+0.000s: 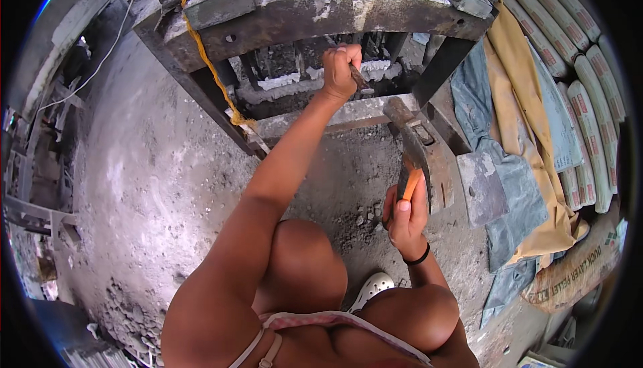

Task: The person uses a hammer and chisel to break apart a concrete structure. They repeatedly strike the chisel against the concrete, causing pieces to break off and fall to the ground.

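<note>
My left hand (341,73) is closed round a short, dark, rusty metal rod (360,78). Its lower end points down into the opening of a concrete-crusted metal frame (335,16), near the lower crossbar (348,114). In my right hand (407,219), fingers wrapped round an orange handle (413,181), is a claw hammer (407,121). The hammer is raised in front of my right knee, its worn head up and its striking face toward the frame. Dark upright bars and pale crusted material show inside the opening; what the rod tip touches is hard to see.
A yellow rope (201,49) hangs over the frame's left side. At right lie blue and tan sheets (519,187), a flat grey plate (482,187) and stacked bags (593,127). Loose rubble (362,224) litters the dusty floor; metal framework (40,214) stands at left.
</note>
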The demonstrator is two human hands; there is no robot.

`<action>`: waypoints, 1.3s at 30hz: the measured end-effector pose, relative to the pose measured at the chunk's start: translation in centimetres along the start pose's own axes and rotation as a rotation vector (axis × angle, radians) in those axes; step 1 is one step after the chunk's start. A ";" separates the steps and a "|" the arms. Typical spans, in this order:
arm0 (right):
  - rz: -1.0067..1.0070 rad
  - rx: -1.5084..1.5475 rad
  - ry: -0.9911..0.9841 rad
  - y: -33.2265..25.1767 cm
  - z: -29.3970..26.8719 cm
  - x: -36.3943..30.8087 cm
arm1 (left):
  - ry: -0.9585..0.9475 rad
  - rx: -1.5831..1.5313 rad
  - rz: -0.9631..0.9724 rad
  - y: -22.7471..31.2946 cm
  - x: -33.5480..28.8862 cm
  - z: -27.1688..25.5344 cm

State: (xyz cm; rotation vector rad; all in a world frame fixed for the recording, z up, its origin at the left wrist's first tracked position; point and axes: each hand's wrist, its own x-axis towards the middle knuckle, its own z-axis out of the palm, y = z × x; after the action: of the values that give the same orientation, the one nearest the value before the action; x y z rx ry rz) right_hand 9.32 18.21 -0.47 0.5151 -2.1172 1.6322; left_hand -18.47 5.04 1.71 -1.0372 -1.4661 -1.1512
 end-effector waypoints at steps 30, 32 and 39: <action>-0.195 -0.240 0.033 2.3 0.5 3.7 | 0.137 0.101 -0.109 -1.4 0.8 1.4; -0.045 -0.363 -0.027 3.2 -0.2 3.7 | 0.242 -0.024 -0.170 -0.4 1.2 2.4; -0.125 -0.327 0.015 3.0 0.4 3.3 | 0.196 0.079 -0.124 -1.8 0.2 1.5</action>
State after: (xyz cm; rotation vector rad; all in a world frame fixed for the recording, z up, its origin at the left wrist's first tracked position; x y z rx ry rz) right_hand 4.93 18.46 -1.31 0.5140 -2.2326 1.1870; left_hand -20.57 6.17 1.51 -0.7656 -1.4225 -1.2360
